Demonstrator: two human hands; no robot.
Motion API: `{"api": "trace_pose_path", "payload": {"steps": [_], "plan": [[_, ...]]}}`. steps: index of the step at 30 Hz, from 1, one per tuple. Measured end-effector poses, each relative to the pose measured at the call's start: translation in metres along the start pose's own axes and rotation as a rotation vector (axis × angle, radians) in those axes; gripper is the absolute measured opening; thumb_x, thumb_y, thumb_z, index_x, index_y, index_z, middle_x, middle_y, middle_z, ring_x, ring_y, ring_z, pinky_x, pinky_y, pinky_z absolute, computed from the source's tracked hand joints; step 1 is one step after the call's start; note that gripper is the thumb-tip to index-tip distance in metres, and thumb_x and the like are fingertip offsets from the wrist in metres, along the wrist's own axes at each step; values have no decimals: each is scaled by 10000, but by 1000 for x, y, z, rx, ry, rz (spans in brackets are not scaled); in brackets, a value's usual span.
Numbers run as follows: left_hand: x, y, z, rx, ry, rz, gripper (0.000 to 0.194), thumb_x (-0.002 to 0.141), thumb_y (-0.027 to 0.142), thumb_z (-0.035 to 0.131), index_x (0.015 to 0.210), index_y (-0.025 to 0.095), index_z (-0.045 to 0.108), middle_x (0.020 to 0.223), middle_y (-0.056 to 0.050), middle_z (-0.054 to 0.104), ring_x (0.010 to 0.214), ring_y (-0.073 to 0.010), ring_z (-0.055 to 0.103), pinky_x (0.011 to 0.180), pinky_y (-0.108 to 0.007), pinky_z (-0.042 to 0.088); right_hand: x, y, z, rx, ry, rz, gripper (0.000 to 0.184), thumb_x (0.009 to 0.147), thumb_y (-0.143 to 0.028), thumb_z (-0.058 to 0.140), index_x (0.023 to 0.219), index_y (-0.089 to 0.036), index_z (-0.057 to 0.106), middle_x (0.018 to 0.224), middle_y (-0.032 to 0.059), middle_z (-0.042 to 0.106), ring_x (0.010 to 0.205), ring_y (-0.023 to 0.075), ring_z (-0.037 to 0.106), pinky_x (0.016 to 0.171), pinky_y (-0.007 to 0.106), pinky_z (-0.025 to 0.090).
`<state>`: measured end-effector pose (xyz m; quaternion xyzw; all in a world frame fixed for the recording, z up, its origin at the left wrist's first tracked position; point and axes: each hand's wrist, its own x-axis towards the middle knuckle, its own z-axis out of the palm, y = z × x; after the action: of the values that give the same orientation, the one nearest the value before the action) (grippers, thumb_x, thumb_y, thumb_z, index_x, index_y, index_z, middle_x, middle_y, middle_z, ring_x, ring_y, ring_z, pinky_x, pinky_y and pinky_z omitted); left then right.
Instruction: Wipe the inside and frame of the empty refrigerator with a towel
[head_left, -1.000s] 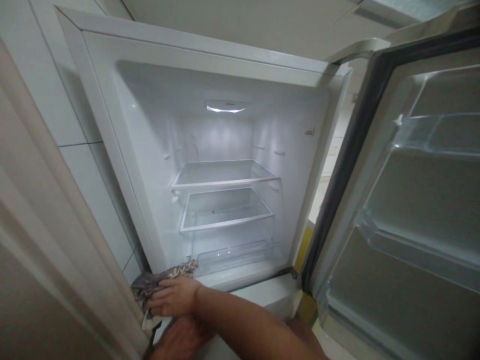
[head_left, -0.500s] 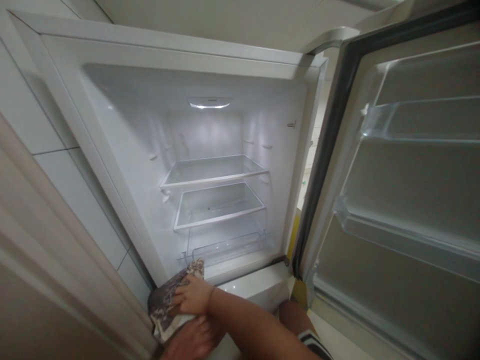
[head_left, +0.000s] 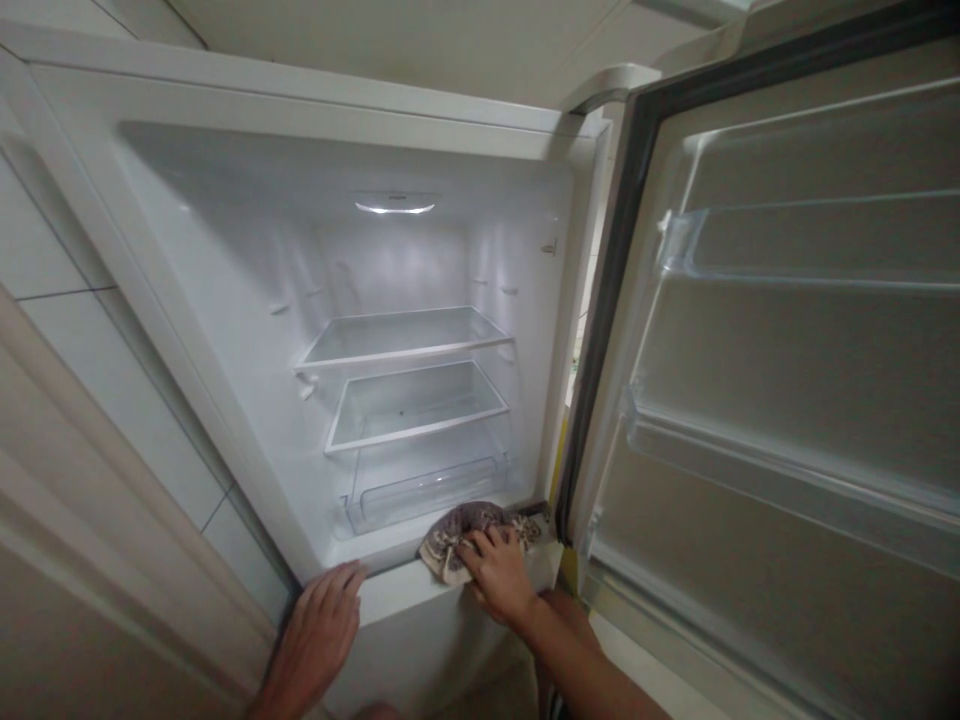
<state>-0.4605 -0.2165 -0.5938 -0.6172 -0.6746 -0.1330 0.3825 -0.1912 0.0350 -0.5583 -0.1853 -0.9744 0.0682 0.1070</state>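
In the head view, my right hand (head_left: 501, 572) presses a patterned brown and cream cloth (head_left: 459, 540) against the right part of the fridge's front bottom edge, its fingers curled into the fabric. My left hand (head_left: 324, 618) rests on the left end of that ledge (head_left: 397, 590), fingers stretched out and holding nothing. Behind the cloth stands the open fridge (head_left: 225, 420), lit from inside. A clear drawer (head_left: 427, 490) sits at its bottom, just behind the cloth.
Two glass shelves (head_left: 409, 335) span the fridge's inside. At the right, the fridge door (head_left: 780, 360) stands wide open, with clear door bins (head_left: 787, 480) on it. A tiled wall (head_left: 67, 340) and a pale ridged panel (head_left: 90, 520) bound the left side.
My right hand has moved the cloth from the ledge's left corner to its right part. My left hand, earlier beneath the right forearm, now lies apart on the ledge's left end.
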Motion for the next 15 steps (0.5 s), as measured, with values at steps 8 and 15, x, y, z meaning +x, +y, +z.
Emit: {"api": "trace_pose_path", "payload": {"steps": [8,15], "plan": [[-3,-13,18,-20,-56,-12,659,989,206,545,1639,274,460,1315,-85,749,1187,-267,679,1110,-427,428,-18,19,-9,6,68,357,478,906,-334,675,1384,-322,686,1551,79,604,1367,388,535,1163,646,365],[2,-12,17,-74,-75,-24,817,945,216,541,1724,209,296,1474,-103,694,1313,-267,640,1203,-422,361,23,-48,26,124,18,19,549,909,-520,614,1451,-433,616,1568,46,598,1377,411,559,1130,707,414]]}}
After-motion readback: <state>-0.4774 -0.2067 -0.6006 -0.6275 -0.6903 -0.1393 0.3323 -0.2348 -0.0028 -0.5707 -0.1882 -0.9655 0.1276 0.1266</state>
